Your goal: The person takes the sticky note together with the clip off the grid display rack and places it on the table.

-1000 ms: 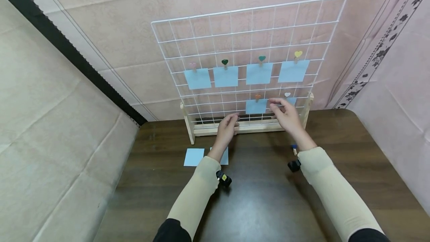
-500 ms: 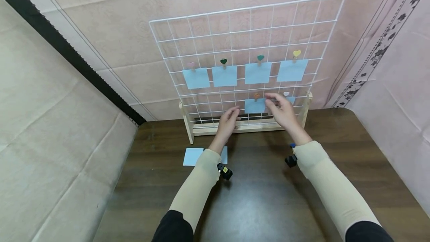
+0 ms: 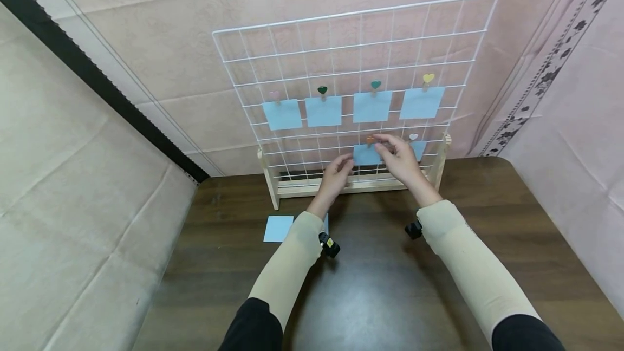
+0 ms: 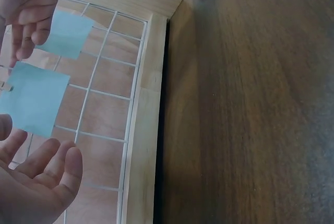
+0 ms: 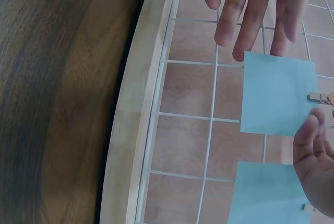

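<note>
Leftward of its place a second ago, our right hand (image 3: 401, 162) has reached the right edge of the orange-clipped card (image 3: 362, 156). Nearest us, a loose blue card (image 3: 278, 229) lies on the table (image 3: 370, 297). Our left hand (image 3: 335, 177) is relaxed by the hung card's left edge; our right seems to grasp nothing, though contact we cannot tell. We'd call this straightening, needing light, even touches at both edges. Beyond, four clipped cards (image 3: 323, 112) line the wire grid (image 3: 355, 13).

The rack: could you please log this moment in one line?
left hand: beside orange-clipped card; right hand: near clip; rack: cards clipped; table: loose cards
</note>
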A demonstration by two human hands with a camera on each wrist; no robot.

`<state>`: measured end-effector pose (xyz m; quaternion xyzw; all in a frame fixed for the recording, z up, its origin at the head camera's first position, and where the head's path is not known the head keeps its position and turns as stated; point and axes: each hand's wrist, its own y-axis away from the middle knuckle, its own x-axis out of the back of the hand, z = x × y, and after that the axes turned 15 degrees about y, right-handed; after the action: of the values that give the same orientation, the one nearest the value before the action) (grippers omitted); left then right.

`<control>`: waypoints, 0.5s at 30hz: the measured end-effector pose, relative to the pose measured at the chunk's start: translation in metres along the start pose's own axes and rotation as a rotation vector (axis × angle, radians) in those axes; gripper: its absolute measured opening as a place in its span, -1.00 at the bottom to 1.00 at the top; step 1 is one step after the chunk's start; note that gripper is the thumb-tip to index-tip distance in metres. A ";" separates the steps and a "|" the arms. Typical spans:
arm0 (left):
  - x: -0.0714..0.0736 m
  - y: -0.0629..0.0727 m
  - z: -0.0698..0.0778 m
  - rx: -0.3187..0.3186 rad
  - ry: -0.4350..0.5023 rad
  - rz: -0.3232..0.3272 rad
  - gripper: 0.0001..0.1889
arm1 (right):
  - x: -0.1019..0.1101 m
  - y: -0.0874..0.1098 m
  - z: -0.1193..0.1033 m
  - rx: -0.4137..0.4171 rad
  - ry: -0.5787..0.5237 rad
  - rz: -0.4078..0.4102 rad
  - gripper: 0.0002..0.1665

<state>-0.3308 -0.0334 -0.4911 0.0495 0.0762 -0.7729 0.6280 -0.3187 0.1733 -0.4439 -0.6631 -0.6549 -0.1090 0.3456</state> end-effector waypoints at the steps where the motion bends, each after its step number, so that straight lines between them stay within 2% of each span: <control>1: -0.001 -0.001 0.000 0.005 -0.002 -0.001 -0.57 | -0.001 0.000 0.001 0.002 -0.004 0.003 -0.50; 7: -0.008 -0.005 -0.001 0.009 -0.049 0.019 -0.59 | -0.005 -0.004 0.000 0.018 0.010 0.021 -0.52; 15: -0.015 -0.008 -0.004 -0.105 -0.222 0.061 -0.82 | -0.008 -0.009 -0.005 0.008 0.043 0.057 -0.59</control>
<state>-0.3359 -0.0169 -0.4916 -0.0670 0.0449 -0.7491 0.6576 -0.3271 0.1630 -0.4424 -0.6776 -0.6285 -0.1106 0.3654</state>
